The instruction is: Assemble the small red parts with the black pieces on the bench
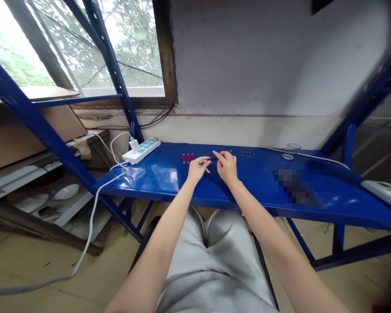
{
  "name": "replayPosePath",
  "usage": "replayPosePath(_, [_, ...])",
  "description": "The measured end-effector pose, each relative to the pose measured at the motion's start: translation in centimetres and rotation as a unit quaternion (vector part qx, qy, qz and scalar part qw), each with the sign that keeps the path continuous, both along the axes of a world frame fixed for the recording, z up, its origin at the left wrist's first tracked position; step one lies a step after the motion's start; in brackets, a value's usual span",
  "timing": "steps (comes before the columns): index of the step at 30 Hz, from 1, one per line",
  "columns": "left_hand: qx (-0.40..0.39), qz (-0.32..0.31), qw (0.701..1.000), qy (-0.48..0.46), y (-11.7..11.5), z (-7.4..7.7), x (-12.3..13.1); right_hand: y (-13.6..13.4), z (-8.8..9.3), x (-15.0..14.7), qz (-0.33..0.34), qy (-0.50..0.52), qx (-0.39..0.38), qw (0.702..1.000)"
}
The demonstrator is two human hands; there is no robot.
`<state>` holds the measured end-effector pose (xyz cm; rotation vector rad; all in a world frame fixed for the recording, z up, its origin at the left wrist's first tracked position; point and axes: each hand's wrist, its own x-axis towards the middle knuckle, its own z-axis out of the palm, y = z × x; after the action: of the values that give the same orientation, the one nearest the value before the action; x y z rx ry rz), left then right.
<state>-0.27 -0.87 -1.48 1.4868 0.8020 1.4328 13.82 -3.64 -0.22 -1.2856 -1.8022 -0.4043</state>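
Note:
A short, thin black stick-like piece (213,159) spans the gap between my two hands over the blue table; its exact kind is too small to make out. My left hand (197,168) pinches its left end between thumb and fingers. At the other end, my right hand (227,167) has its fingers closed about the piece, with the index finger stretched out above it. Just left of my left hand stand several small red-topped pieces (188,158) with pale lower ends. Right of my right hand lie several tiny metallic bits (247,154) in rows.
On the blue table (159,178), a white power strip (143,151) with a plugged-in adapter sits at the back left. A clear glass cup (291,151), a blurred-out dark object (296,189) and a white device (386,193) are to the right. Blue frame posts flank the table.

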Motion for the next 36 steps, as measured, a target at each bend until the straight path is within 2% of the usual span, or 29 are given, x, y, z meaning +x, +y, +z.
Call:
replayPosePath(3, [0.0,0.015,1.0,-0.006,0.2,-0.1,0.0,-0.1,0.2,0.0,0.006,0.066,-0.013,0.998])
replayPosePath(6, [0.006,0.021,1.0,-0.003,0.2,-0.1,-0.1,-0.3,0.3,0.0,-0.023,0.127,-0.056,0.99])
replayPosePath(9, [0.011,0.016,1.0,0.019,-0.1,0.0,-0.1,-0.3,0.3,0.2,-0.044,0.125,-0.125,0.983])
replayPosePath(11, [0.013,0.016,0.999,0.034,-0.3,0.2,-0.1,-0.2,0.1,0.2,-0.032,0.114,-0.14,0.983])
replayPosePath(17, [0.022,0.012,0.998,0.065,-0.4,0.2,-0.2,0.5,-0.4,0.4,0.028,0.143,-0.103,0.984])
replayPosePath(23, [0.028,0.031,0.996,0.075,-0.3,0.1,-0.2,0.4,-0.4,0.4,0.064,0.169,-0.109,0.977])
replayPosePath(32, [0.053,0.019,0.993,0.107,-0.6,0.0,0.1,0.6,-0.4,0.2,0.088,0.176,-0.1,0.975])
replayPosePath(36, [0.058,0.033,0.988,0.139,-0.9,0.0,0.1,0.6,-0.4,0.0,0.1,0.184,-0.103,0.972])
